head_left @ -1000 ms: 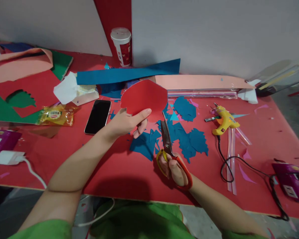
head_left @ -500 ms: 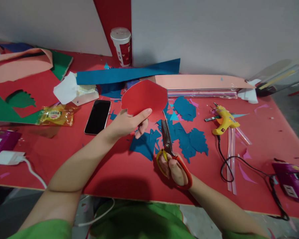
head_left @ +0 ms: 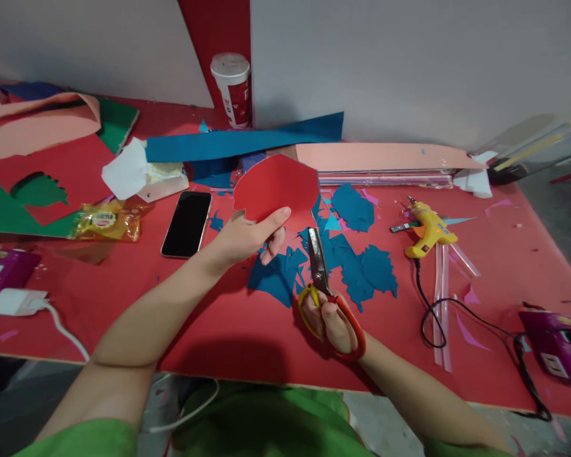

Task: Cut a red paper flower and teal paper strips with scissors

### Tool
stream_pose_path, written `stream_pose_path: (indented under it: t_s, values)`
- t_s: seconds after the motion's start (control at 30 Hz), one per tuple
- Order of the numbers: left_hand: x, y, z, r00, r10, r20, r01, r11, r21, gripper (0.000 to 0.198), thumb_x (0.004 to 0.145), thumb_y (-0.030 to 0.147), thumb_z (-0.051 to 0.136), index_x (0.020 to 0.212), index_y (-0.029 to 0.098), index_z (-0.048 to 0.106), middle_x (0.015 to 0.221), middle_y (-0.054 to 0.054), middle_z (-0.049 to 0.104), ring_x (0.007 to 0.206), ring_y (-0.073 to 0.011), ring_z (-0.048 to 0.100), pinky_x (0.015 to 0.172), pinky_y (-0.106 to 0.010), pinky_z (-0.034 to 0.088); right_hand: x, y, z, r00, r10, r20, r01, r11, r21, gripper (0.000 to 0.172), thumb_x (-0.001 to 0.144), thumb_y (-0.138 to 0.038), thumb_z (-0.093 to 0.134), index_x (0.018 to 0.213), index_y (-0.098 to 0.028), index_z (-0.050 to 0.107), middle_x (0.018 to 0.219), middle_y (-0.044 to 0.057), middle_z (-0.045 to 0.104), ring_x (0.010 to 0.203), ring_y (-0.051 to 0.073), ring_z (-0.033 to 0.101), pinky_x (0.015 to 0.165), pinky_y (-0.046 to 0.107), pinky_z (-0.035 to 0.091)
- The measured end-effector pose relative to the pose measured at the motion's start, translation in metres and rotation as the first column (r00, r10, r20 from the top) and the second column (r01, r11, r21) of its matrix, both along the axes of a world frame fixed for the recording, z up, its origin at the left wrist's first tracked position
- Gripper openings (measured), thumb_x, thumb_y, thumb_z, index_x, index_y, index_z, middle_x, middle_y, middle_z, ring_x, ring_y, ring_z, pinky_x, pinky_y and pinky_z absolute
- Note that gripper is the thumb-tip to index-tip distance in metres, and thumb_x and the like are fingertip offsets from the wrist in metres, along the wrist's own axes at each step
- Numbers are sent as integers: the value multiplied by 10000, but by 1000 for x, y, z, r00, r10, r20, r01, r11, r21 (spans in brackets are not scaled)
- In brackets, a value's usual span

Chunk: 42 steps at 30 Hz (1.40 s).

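My left hand (head_left: 261, 235) pinches the lower edge of a red sheet of paper (head_left: 278, 187), thumb on top, holding it above the table. The sheet has an angular, partly notched outline. In my right hand (head_left: 335, 320) is a pair of scissors (head_left: 320, 270) with one red and one yellow handle. Their blades point up toward the sheet's lower right corner; whether the tips touch it I cannot tell. Beneath and beside both hands lie blue paper scraps (head_left: 273, 279), among them jagged-edged blue cutouts (head_left: 379, 270).
A phone (head_left: 187, 224) lies left of my hands, with coloured sheets (head_left: 76, 168) beyond. A lidded paper cup (head_left: 231, 92) stands at the back by the grey panel. To the right are a yellow glue gun (head_left: 431, 231) with its black cord and clear glue sticks (head_left: 441, 304).
The scissor blades have closed together beside the red sheet's corner. The sheet has shifted very slightly; both hands stay nearly in place.
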<state>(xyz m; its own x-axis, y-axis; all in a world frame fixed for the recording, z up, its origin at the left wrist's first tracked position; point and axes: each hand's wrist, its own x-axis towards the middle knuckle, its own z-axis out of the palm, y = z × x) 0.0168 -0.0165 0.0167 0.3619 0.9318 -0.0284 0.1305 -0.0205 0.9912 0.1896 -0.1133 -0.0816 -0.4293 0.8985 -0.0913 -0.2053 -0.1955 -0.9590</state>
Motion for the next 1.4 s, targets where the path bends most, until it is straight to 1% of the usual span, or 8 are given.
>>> stream_pose_path:
  t_s: [0.3, 0.43, 0.6, 0.77, 0.87, 1.07, 1.2, 1.4]
  values:
    - [5, 0, -8, 997, 0, 83, 2, 1000, -30, 534, 848, 411, 395, 382, 157, 454, 298, 42, 397, 295, -44, 389, 400, -185, 356, 0, 2, 2, 999, 46, 25, -45, 998, -33, 545, 697, -730, 386, 583, -197, 379, 422, -55, 339, 356, 80, 304, 348, 235, 219]
    - [6, 0, -15, 995, -1, 98, 10, 996, -89, 549, 833, 474, 386, 387, 161, 456, 294, 43, 380, 296, -45, 385, 398, -185, 356, -3, 3, 8, 994, 100, -39, -103, 992, -76, 564, 644, -739, 442, 671, -176, 431, 449, -69, 371, 343, 70, 325, 343, 214, 251]
    - [7, 1, -18, 990, 0, 140, 15, 994, -109, 545, 830, 472, 393, 386, 163, 455, 292, 49, 374, 291, -41, 379, 402, -185, 362, -2, 7, 13, 965, 229, -127, -245, 960, -132, 541, 720, -645, 476, 931, -147, 494, 745, 3, 467, 495, 79, 474, 462, 240, 392]
    - [7, 2, -19, 979, 13, 202, 14, 991, -130, 526, 824, 460, 416, 390, 165, 457, 289, 50, 369, 288, -43, 372, 397, -188, 356, 0, 8, 9, 933, 277, -231, -317, 935, -158, 540, 724, -604, 516, 1055, -178, 496, 884, 34, 445, 563, 80, 495, 492, 236, 413]
    - [7, 2, -18, 978, 27, 206, 4, 989, -150, 533, 822, 465, 414, 382, 167, 450, 288, 48, 361, 289, -44, 365, 403, -193, 361, 1, 8, 8, 927, 286, -242, -325, 936, -139, 531, 737, -605, 496, 1062, -186, 505, 887, 30, 430, 558, 76, 485, 487, 233, 416]
    - [8, 1, -17, 981, 15, 194, 18, 986, -166, 534, 806, 495, 416, 380, 174, 436, 281, 48, 347, 296, -48, 370, 407, -199, 367, 4, 6, 2, 928, 299, -221, -331, 935, -124, 667, 678, -701, 451, 1110, -194, 476, 903, 36, 416, 604, 90, 452, 526, 244, 432]
    - [8, 1, -18, 979, 4, 202, 35, 981, -192, 543, 807, 506, 406, 379, 173, 435, 284, 47, 342, 297, -48, 371, 395, -199, 349, 7, 4, -5, 935, 297, -195, -323, 939, -120, 672, 678, -713, 432, 1108, -198, 459, 933, 48, 414, 600, 88, 452, 525, 245, 422]
    - [10, -1, -19, 967, 13, 253, 23, 990, -141, 539, 827, 448, 421, 372, 160, 443, 291, 51, 349, 272, -36, 353, 362, -195, 307, 9, 3, -9, 942, 267, -202, -294, 948, -121, 731, 648, -759, 402, 1125, -206, 441, 939, 56, 422, 619, 95, 443, 524, 232, 408]
